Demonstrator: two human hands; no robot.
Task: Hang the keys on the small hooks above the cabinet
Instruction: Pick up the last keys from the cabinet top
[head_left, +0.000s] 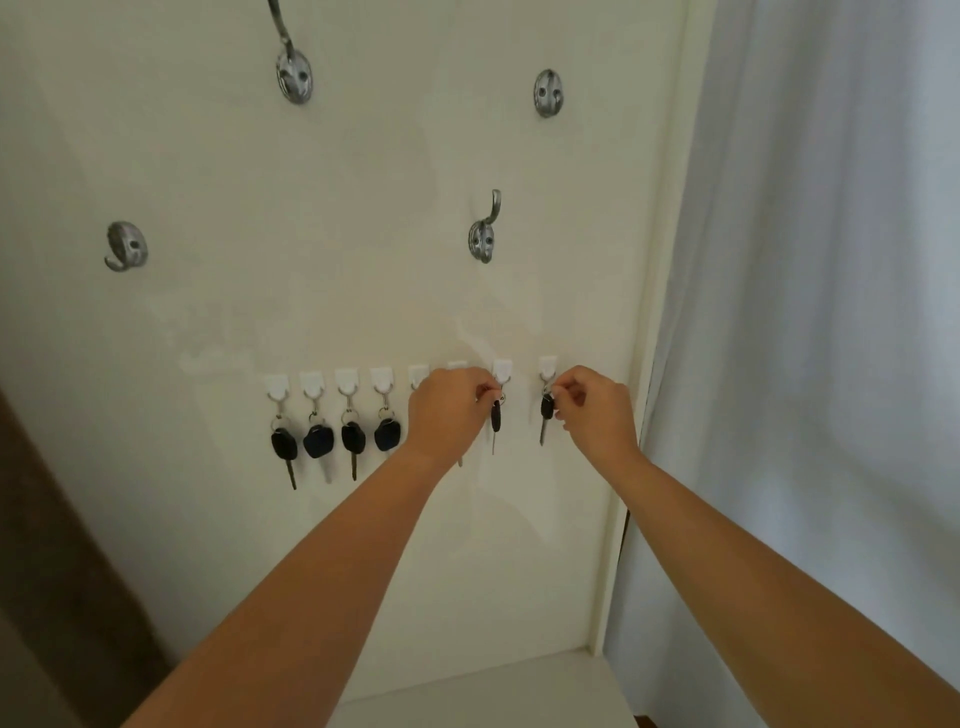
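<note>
A row of small white hooks (382, 380) runs across the cream wall panel. Several black-headed keys (318, 440) hang from the hooks at the left. My left hand (447, 410) pinches the ring of a black key (496, 415) at the second hook from the right (502, 371). My right hand (592, 408) pinches the ring of another black key (546, 408) at the rightmost hook (547, 367). Both keys dangle straight down beside my fingers. My left hand hides part of two hooks and whatever hangs on them.
Large silver coat hooks (484, 239) are fixed higher on the panel. A pale curtain (831, 312) hangs at the right. The white cabinet top (493, 691) lies below, and a brown surface (47, 545) stands at the left.
</note>
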